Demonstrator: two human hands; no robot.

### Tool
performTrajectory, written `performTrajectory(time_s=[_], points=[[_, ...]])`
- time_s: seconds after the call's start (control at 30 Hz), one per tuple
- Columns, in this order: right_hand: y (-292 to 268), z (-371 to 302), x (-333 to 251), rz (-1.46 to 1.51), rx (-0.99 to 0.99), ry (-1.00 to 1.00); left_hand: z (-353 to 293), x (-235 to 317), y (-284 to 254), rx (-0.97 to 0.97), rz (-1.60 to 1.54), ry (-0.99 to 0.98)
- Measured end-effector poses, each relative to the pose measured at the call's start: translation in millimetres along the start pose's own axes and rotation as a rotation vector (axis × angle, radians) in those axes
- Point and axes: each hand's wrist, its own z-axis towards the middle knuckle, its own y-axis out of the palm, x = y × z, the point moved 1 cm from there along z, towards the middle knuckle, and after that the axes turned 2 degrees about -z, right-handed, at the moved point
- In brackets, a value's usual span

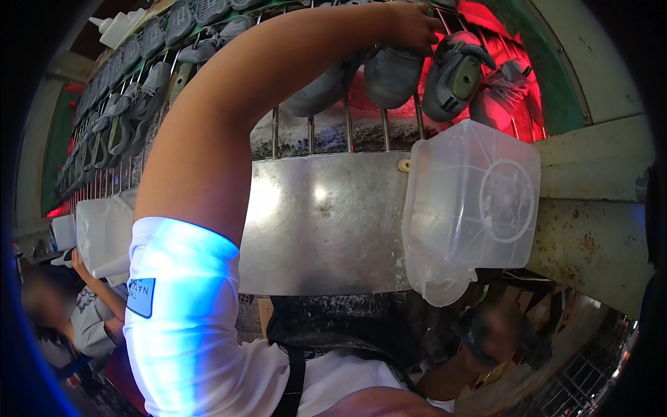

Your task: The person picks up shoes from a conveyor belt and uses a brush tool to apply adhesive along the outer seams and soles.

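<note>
My left hand [415, 26] reaches high up and to the right, its fingers closed over the top of a grey shoe [392, 75] that hangs on a wire rack [347, 132]. My bare left forearm and white sleeve [182, 306] cross the picture from the lower left. More grey shoes hang on either side: one with an olive insole [455, 78] just to the right, another [321, 90] to the left. My right hand is out of the picture.
A long row of grey shoes [132, 115] curves away to the left on the rack, with a red glow behind. Below it are a shiny metal panel [326, 222], a translucent plastic container [472, 201] and another [104, 229]. Other people stand at lower left [90, 313] and lower right [497, 333].
</note>
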Motion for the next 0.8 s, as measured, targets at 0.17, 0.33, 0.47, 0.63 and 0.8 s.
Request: performTrajectory(time_s=[0.17, 0.33, 0.47, 0.63, 0.8], points=[[-6.8, -8.3, 11.0, 0.121, 0.042, 0.08, -19.0, -7.3, -78.3, -0.114, -0.118, -0.171], [-4.8, -0.7, 23.1, 0.113, 0.053, 0.134, -131.9, -57.0, -137.4, 0.228, -0.331, -0.655], [16.9, 16.9, 19.8, 0.387, 0.186, 0.227, -236.3, -62.9, -132.3, -0.021, -0.33, -1.098], [24.1, 22.2, 16.5, 0.141, 0.195, 0.18, -273.7, -32.2, -132.0, -0.145, -0.429, -1.419], [12.8, 8.9, 21.7, 0.267, 0.181, 0.229, -239.8, -28.4, -111.7, -0.077, -0.425, -1.428]])
